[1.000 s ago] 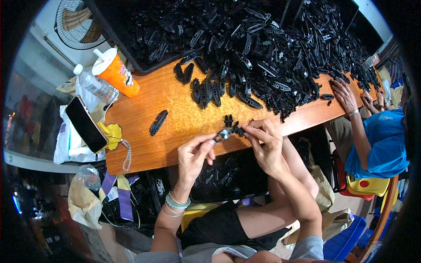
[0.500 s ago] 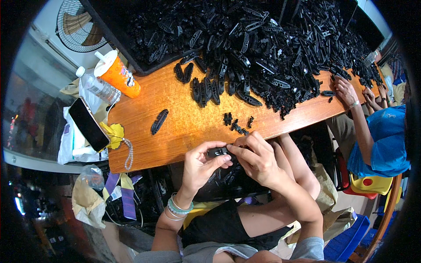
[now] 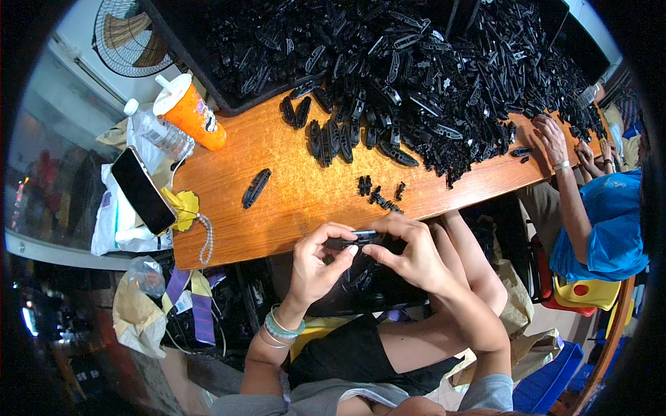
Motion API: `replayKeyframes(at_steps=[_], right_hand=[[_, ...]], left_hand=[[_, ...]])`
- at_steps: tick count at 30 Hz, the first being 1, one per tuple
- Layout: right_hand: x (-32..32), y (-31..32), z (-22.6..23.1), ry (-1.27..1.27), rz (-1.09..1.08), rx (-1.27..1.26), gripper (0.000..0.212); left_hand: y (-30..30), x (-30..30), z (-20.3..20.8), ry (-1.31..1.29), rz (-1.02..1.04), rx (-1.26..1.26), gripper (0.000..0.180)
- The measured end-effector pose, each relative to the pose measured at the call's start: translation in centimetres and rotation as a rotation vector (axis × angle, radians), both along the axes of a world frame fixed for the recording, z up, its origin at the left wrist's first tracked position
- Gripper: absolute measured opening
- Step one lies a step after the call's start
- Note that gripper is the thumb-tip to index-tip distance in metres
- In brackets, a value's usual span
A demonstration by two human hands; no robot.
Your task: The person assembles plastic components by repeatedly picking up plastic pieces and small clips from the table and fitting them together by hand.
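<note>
Just in front of the table's near edge, a small black plastic part (image 3: 352, 240) is held between my two hands. My left hand (image 3: 320, 260) pinches its left end with thumb and fingers. At its right end, my right hand (image 3: 409, 251) grips it between thumb and forefinger. Beyond my right hand, a cluster of tiny black clips (image 3: 378, 197) lies on the wooden table. A single long black plastic part (image 3: 257, 188) rests apart on the left. Several similar parts (image 3: 331, 142) stand in a row farther back.
A large heap of black plastic parts (image 3: 416, 83) covers the table's far side. At left are an orange cup (image 3: 196, 118), a plastic bottle (image 3: 161, 133), a phone (image 3: 143, 191) and a fan (image 3: 132, 38). A co-worker's hand (image 3: 551, 141) reaches to the table at right.
My right thumb and fingers have shifted from the part's top to grip its right end. The part is turned more level. The co-worker's hand at right has lifted slightly.
</note>
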State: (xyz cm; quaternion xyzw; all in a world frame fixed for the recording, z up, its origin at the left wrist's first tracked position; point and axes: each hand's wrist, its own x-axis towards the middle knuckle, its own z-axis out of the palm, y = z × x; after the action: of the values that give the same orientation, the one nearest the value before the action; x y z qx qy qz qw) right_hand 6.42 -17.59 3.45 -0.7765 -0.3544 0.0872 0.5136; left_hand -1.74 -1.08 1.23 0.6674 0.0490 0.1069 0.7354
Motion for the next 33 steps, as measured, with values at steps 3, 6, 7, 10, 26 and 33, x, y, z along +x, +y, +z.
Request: replayKeyframes(at_steps=[3, 6, 7, 10, 26, 33], right_hand=[[-0.1, -0.3, 0.1, 0.186, 0.075, -0.019, 0.023], [-0.5, -0.1, -0.6, 0.234, 0.108, -0.004, 0.022], [-0.6, 0.2, -0.7, 0.277, 0.135, -0.015, 0.022], [-1.3, 1.0, -1.5, 0.303, 0.122, -0.015, 0.022], [6.5, -1.8, -4.9, -0.624, -0.223, -0.406, 0.028], [7.0, -2.5, -6.6, -0.524, -0.279, -0.21, 0.02]], left_hand=[[0.7, -0.6, 0.1, -0.013, -0.06, 0.06, 0.016], [1.4, -1.6, -0.4, 0.09, -0.118, -0.056, 0.013], [1.5, -2.0, -0.7, 0.091, -0.122, -0.056, 0.013], [1.6, -2.5, -1.5, 0.0, -0.035, 0.08, 0.013], [11.4, 2.2, -2.9, 0.079, 0.61, 1.333, 0.033], [11.7, 3.7, -4.2, 0.046, 0.594, 1.224, 0.024]])
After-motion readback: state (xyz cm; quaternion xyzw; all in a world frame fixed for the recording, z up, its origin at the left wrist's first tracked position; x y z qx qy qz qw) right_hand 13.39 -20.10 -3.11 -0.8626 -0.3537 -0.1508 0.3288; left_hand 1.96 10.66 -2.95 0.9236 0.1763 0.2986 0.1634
